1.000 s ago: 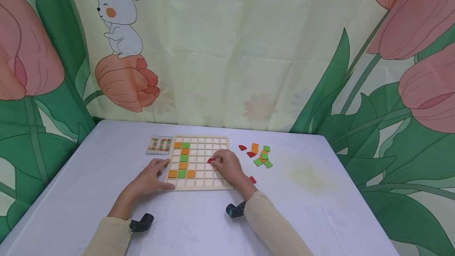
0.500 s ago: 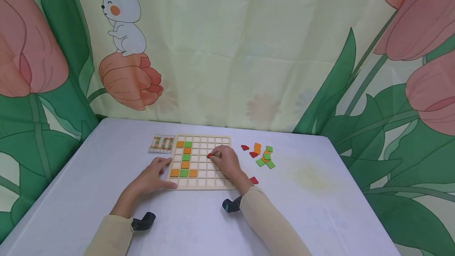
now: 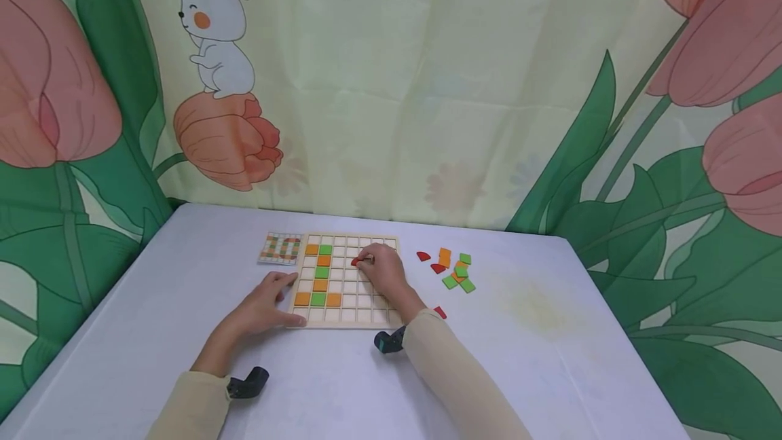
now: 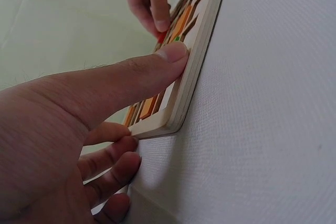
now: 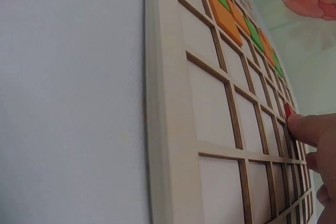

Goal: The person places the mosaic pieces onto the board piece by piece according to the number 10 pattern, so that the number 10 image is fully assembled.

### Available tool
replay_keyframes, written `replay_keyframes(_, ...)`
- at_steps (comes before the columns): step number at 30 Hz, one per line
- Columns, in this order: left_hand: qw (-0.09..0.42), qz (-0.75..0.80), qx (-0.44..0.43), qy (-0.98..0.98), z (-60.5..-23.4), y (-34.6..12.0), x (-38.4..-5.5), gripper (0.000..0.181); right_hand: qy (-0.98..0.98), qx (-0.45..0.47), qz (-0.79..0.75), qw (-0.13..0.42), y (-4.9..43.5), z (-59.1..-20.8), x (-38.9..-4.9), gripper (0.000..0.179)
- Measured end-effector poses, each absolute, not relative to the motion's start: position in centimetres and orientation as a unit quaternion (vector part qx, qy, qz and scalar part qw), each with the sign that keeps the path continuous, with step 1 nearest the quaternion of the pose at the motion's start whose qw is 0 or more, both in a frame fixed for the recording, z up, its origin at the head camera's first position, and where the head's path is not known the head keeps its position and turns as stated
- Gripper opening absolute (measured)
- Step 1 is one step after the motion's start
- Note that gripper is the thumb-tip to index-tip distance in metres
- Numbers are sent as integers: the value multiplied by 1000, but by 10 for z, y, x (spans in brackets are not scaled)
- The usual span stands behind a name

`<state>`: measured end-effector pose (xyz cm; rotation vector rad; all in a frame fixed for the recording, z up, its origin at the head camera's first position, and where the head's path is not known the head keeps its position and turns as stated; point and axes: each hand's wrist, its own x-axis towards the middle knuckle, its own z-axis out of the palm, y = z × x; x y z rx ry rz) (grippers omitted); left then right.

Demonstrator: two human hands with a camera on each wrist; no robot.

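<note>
At the lower left of the head view, the person's left hand (image 3: 263,304) is spread, not clenched: its thumb rests on the front rim of a pale wooden square board with a grid of cells (image 3: 350,286), and its other fingers lie along the left edge; I think this is to keep the board from sliding. Just above this hand, a small card with a printed coloured grid (image 3: 281,248) lies on the white tablecloth (image 3: 519,372) beside the board's upper left, probably there to be easily seen. In the left part of the board, flat orange and green square tiles (image 3: 321,273) sit in separate cells, whose raised borders seem to hold them straight. More to the right, over the board's upper middle, the person's right hand (image 3: 387,270) pinches a small red piece (image 3: 355,262) between thumb and fingers, by its edge it seems, which would leave its left part free. I cannot tell whether this piece touches the cell under it. Right of the board lie two thin red pieces with a curved side (image 3: 423,257), then loose orange and green squares (image 3: 461,271), some overlapping, maybe for easy reach. Another red piece (image 3: 440,312) lies lower, near the right wrist, partly hidden by the sleeve.
</note>
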<state>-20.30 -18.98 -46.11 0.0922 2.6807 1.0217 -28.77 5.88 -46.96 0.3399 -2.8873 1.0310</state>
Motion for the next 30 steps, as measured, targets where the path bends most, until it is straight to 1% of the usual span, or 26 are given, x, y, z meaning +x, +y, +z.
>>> replay_keyframes(14,133,352,27,926,-461,-189,-202,107,-928,111,356,15,50,-470,-304,8)
replay_keyframes(22,130,352,25,927,-460,-190,-201,107,-922,105,372,1,47,-468,-305,8)
replay_keyframes(30,128,354,25,926,-462,-190,-202,107,-929,111,352,16,47,-469,-313,8)
